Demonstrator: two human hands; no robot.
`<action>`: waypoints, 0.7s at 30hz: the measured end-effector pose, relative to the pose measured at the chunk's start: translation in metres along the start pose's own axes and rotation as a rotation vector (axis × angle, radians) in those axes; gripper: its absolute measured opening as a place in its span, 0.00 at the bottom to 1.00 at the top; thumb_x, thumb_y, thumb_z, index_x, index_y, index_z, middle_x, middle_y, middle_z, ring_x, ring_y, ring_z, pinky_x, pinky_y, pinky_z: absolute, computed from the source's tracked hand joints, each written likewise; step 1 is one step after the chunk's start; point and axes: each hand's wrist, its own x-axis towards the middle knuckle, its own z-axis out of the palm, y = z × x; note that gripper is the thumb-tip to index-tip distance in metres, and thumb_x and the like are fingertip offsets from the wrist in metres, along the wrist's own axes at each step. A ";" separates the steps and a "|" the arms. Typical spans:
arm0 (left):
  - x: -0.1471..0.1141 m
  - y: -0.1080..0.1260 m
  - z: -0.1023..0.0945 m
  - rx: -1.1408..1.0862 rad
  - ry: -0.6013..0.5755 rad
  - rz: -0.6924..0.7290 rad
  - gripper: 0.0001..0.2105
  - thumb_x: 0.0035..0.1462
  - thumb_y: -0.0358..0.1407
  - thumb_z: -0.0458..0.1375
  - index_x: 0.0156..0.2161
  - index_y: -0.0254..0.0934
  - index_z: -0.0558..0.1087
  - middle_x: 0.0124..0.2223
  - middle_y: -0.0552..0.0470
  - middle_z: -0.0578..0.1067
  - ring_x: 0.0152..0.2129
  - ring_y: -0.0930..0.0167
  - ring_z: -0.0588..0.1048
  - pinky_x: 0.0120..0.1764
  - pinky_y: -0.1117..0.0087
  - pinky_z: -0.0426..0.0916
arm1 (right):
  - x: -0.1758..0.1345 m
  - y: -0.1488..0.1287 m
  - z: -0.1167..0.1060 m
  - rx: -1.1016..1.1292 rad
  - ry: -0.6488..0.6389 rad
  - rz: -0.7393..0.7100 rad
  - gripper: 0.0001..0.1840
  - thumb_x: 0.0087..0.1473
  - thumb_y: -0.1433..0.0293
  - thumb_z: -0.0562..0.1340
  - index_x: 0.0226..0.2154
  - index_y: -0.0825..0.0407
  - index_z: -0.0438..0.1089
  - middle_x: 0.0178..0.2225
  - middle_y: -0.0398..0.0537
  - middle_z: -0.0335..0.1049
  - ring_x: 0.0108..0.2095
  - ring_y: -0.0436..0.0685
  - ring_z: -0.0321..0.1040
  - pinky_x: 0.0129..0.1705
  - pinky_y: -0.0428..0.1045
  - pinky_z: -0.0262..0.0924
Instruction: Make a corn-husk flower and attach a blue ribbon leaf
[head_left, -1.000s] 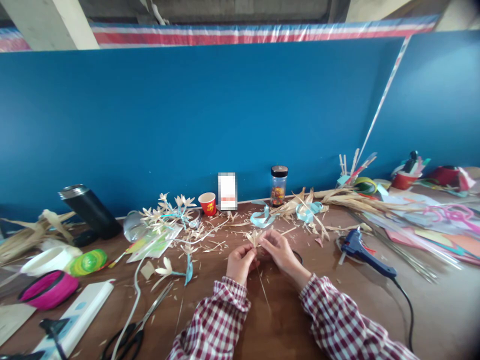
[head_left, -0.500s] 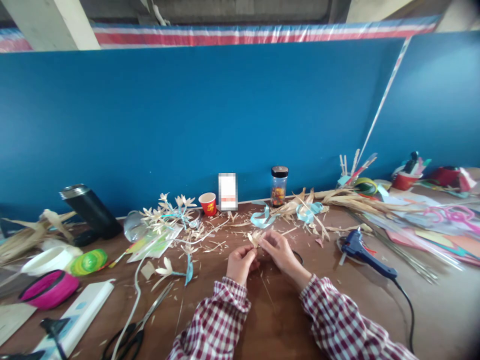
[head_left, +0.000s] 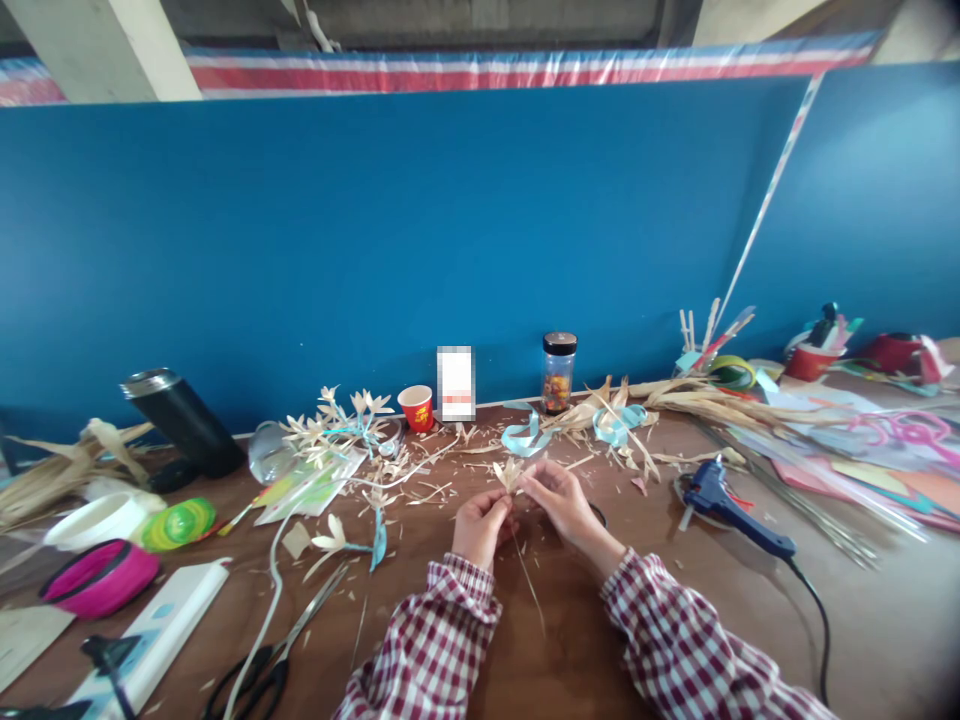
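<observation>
Flower (head_left: 508, 474) at person's twelve o'clock: left hand (head_left: 482, 525) pinched on its base, right hand (head_left: 561, 503) pinching petals. Looks part-made; wire (head_left: 530, 580) bare. Blue-stemmed flowers (head_left: 365, 405), ten o'clock from hands, look finished.

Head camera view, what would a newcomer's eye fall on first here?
Probably the big blue partition spanning the view behind the brown table. Next, at the centre, the left hand holds a small pale flower, with the right hand right up against it. The dark-blue glue gun also stands out, lying to their right.
</observation>
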 end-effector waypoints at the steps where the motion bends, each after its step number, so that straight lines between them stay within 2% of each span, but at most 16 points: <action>1: 0.000 0.000 0.000 0.000 -0.001 0.001 0.09 0.37 0.33 0.66 0.27 0.32 0.75 0.20 0.56 0.70 0.16 0.79 0.66 0.23 0.75 0.68 | 0.000 0.000 0.000 -0.004 -0.002 -0.004 0.14 0.41 0.61 0.66 0.22 0.52 0.65 0.21 0.39 0.60 0.22 0.47 0.54 0.25 0.45 0.49; 12: -0.001 -0.001 0.001 0.034 0.003 0.007 0.11 0.35 0.33 0.67 0.28 0.31 0.74 0.19 0.56 0.69 0.16 0.78 0.66 0.22 0.74 0.68 | 0.001 0.002 -0.002 -0.102 0.000 -0.046 0.14 0.42 0.59 0.65 0.24 0.52 0.64 0.20 0.38 0.58 0.21 0.48 0.53 0.23 0.44 0.48; 21: 0.004 -0.006 -0.003 0.109 -0.012 0.021 0.09 0.38 0.34 0.65 0.28 0.32 0.75 0.20 0.56 0.70 0.15 0.78 0.66 0.22 0.74 0.68 | 0.000 0.001 -0.001 -0.190 -0.001 -0.049 0.15 0.43 0.58 0.64 0.24 0.53 0.63 0.19 0.38 0.60 0.21 0.48 0.55 0.23 0.44 0.50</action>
